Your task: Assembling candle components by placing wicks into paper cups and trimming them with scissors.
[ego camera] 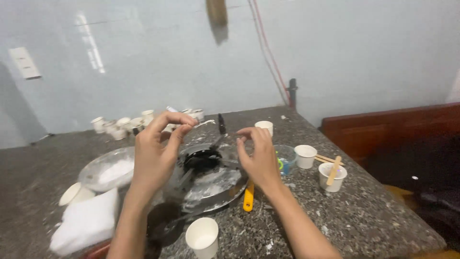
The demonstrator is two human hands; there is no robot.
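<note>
Pinched thumb to forefinger, your left hand (155,153) and right hand (258,156) seem to hold something between them, too thin and blurred to identify. Both hover above the round metal tray dusted with white powder (211,189). Risk, as I judge it: a slipped pinch drops it into the black object (203,158) directly below.
</note>
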